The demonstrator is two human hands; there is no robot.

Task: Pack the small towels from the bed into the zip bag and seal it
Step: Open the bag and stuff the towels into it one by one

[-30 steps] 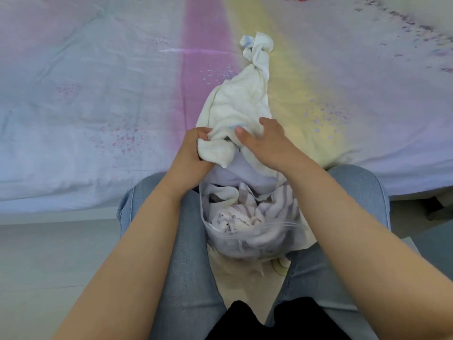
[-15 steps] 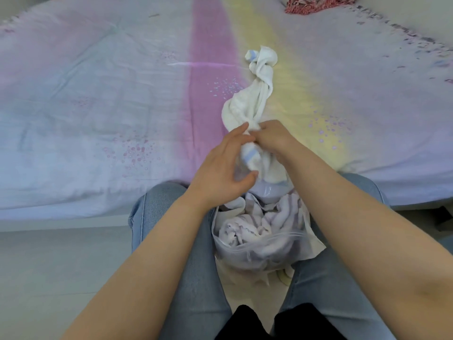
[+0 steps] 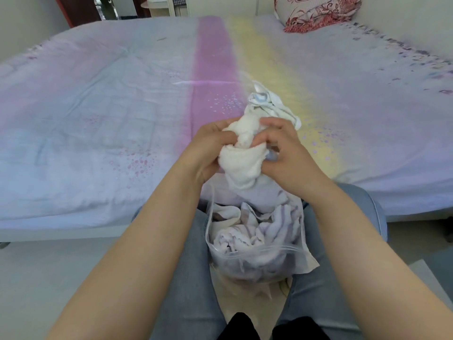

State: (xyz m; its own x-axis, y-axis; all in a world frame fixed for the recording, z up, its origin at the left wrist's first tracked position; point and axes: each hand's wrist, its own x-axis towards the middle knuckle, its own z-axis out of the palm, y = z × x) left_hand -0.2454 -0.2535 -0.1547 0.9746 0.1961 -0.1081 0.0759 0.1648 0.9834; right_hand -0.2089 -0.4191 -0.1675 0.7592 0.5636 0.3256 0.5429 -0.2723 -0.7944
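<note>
A white small towel (image 3: 245, 163) with a pale blue edge is bunched between both hands above the bed's near edge. My left hand (image 3: 208, 150) grips its left side, my right hand (image 3: 282, 153) grips its right side, fingers curled into the cloth. Its far end (image 3: 267, 104) trails onto the bed. Below, a clear zip bag (image 3: 259, 256) stands open between my knees, holding several pale striped towels (image 3: 255, 229). The towel's lower fold hangs just over the bag's mouth.
The bed (image 3: 98, 119) wears a pastel sheet with a pink stripe and a yellow stripe. A red patterned pillow (image 3: 318, 11) lies at the far right corner. Pale floor (image 3: 61, 266) shows on both sides of my jeans-clad legs.
Both hands have gathered the long towel into a tighter bunch and drawn it closer to the bag. The view has tilted up, showing more of the bed.
</note>
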